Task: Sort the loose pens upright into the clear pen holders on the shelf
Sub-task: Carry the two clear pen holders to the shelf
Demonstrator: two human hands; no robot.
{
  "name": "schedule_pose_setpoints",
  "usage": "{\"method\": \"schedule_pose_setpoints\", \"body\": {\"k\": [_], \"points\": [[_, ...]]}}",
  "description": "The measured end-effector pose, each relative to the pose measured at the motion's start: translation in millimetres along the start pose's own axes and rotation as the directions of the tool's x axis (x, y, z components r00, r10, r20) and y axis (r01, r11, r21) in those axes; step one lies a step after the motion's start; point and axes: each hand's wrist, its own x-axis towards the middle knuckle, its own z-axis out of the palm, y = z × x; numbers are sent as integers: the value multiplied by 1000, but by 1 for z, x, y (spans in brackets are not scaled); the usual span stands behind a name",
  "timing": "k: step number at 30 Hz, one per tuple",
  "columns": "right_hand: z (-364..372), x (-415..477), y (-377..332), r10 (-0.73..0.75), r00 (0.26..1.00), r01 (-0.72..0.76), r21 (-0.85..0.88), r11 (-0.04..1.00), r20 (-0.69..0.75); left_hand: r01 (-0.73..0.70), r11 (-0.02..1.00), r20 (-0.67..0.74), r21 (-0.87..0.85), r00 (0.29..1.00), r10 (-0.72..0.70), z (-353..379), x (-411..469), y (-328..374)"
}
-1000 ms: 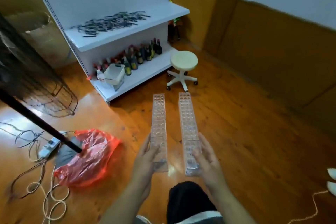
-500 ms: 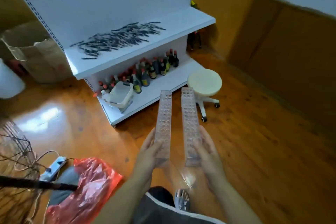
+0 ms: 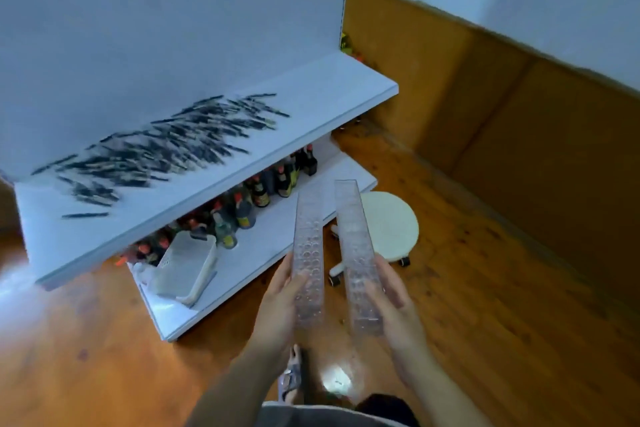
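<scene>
Two long clear pen holders with rows of round holes point away from me. My left hand (image 3: 281,302) grips the near end of the left holder (image 3: 308,232), and my right hand (image 3: 394,298) grips the near end of the right holder (image 3: 353,229). Both are carried above the floor in front of the white shelf (image 3: 311,104). Several dark loose pens (image 3: 162,149) lie scattered flat over the left and middle of the upper shelf board. No pens stand in the holders.
On the lower shelf board stand several dark bottles (image 3: 249,201) with red caps and a tilted white plastic basket (image 3: 187,267). A round cream stool (image 3: 391,225) on castors stands right of the shelf. The floor is wood; brown panelling lines the right wall.
I have walked closer to the shelf, which now fills the upper left of the view. The red bag and cables have dropped out of sight. Both hands still carry the holders.
</scene>
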Motion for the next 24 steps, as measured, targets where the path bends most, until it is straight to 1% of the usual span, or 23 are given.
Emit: {"method": "schedule_pose_setpoints", "body": {"k": [2,4,7,9,11,13,15,18,21,24], "points": [[5,39,-20,16,999,-16,7,1000,-46,14,1000,22,26,1000,-14,3,46,24],[7,68,-34,20,996,-14,59,998,-92,11,998,29,64,1000,-13,11,83,43],[6,108,-52,22,992,-14,63,998,-126,40,994,44,100,998,-45,23,134,64],[4,140,-60,41,988,-29,82,996,-150,36,987,56,156,997,-45,33,168,74],[0,171,-65,64,986,-49,98,994,-153,45,981,64,187,996,-57,43,201,81],[-2,202,-74,72,986,-58,97,994,-153,22,977,17,214,1000,-27,57,230,88],[-7,235,-84,66,991,-54,103,993,-118,33,983,-28,180,999,-29,70,259,96],[-8,282,-98,37,996,-32,60,998,-81,45,984,-81,171,996,-31,83,301,112],[-11,318,-106,49,996,-42,86,995,-74,27,989,-72,148,997,-17,88,332,130],[-8,349,-119,51,995,-44,83,996,-85,21,984,-53,175,999,-12,88,365,145]]}}
